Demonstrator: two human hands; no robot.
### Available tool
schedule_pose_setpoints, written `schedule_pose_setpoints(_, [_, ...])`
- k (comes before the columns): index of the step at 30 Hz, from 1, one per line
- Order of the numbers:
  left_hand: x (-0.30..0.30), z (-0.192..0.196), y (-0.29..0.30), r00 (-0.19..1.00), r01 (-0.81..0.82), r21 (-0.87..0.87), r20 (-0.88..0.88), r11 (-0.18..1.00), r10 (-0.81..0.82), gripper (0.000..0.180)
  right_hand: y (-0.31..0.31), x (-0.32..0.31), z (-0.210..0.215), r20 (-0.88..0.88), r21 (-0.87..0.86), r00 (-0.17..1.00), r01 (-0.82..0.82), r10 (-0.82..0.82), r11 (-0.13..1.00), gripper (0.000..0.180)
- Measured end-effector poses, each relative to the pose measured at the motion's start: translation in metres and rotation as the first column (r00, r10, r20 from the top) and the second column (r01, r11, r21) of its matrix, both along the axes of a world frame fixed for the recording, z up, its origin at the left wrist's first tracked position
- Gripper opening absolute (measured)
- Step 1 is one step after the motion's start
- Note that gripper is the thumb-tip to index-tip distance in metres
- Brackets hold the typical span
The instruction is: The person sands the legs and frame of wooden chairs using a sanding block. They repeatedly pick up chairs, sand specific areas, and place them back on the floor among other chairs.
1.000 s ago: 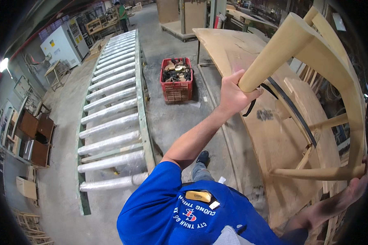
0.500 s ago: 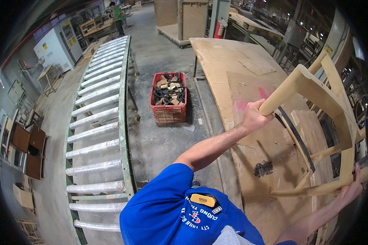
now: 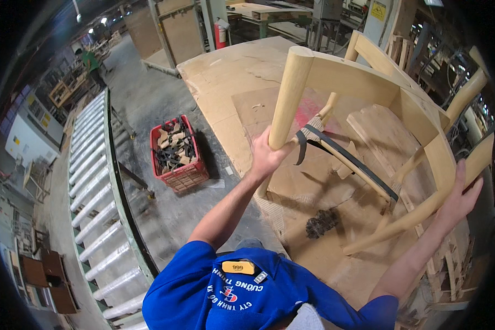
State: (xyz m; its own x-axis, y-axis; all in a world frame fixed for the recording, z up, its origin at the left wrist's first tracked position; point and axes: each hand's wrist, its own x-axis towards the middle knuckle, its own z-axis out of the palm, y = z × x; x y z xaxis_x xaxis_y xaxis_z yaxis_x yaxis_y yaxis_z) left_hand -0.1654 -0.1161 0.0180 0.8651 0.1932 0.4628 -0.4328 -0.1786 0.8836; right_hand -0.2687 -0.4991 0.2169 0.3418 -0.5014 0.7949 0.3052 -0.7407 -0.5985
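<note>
A pale wooden chair frame is held tilted over a cardboard-covered table. My left hand is wrapped round the lower part of its thick round post at the near left. On the right, my right hand grips the frame where a curved rail meets another round post; some of its fingers are hidden by the wood. A black strap runs along a thin rail between my hands. Its left end loops round the joint by a piece of corrugated cardboard.
A red crate of black straps and cardboard scraps stands on the floor left of the table. Beyond it runs a roller conveyor. Wooden boards lie under the frame. A person in green stands far off, left.
My view has swung right. The chair frame has turned and come in closer over the table, with both hands still on it. The strap and its cardboard piece show more fully.
</note>
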Motion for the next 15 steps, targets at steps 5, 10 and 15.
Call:
schedule_pose_setpoints(5, [0.002,-0.06,0.018,0.976,0.168,0.019,-0.143,0.986,-0.163,0.044,-0.046,-0.022,-0.137,-0.033,0.014,0.993,-0.11,0.11,0.994,0.046])
schedule_pose_setpoints(10, [0.034,-0.034,0.022,0.965,0.252,-0.012,-0.074,0.968,-0.252,0.031,0.0,-0.027,-0.174,-0.258,0.46,0.96,0.024,0.108,0.888,0.022])
schedule_pose_setpoints(15, [0.112,-0.02,0.047,0.939,0.31,-0.079,-0.13,0.947,-0.319,0.028,0.059,0.015,-0.164,-0.287,0.538,0.952,0.253,-0.108,0.804,0.021])
